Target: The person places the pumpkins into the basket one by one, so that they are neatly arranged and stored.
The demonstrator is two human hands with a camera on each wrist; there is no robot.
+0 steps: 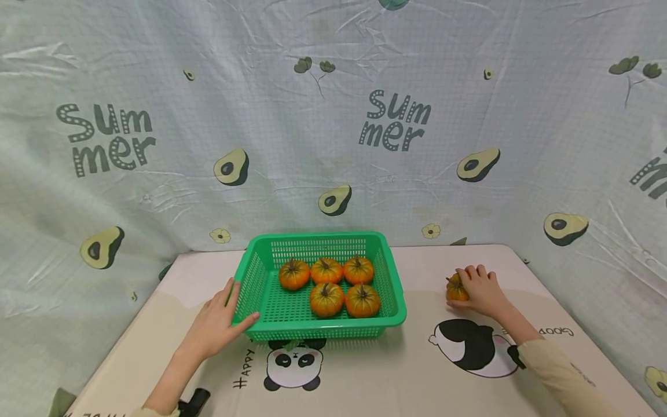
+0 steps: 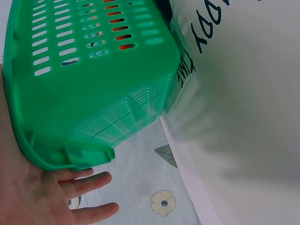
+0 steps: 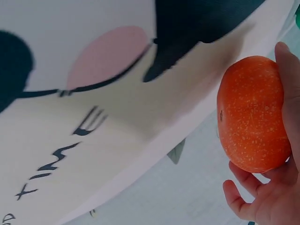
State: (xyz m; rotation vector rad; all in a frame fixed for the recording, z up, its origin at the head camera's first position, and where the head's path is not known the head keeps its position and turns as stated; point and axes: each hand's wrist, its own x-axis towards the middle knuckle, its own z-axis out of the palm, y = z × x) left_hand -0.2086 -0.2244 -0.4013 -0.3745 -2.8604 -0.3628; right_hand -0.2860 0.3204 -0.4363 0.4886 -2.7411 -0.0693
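Observation:
My right hand (image 1: pixel 482 291) grips a small orange pumpkin (image 1: pixel 456 289) at the right side of the table. In the right wrist view the pumpkin (image 3: pixel 253 115) shows its orange, speckled underside, with thumb and fingers around it. My left hand (image 1: pixel 212 324) rests against the left rim of a green plastic basket (image 1: pixel 318 335), its fingers spread and straight. The left wrist view has that hand (image 2: pixel 42 201) at the basket's rim. Inside the basket sit several pumpkins (image 1: pixel 326 300) with short brown stems, toward the middle and right.
The table (image 1: pixel 417 376) wears a pale cloth printed with a panda, another animal figure and lettering. Behind and beside it hangs a light curtain (image 1: pixel 292 127) with avocado and "summer" prints. The table's right edge runs close to my right arm.

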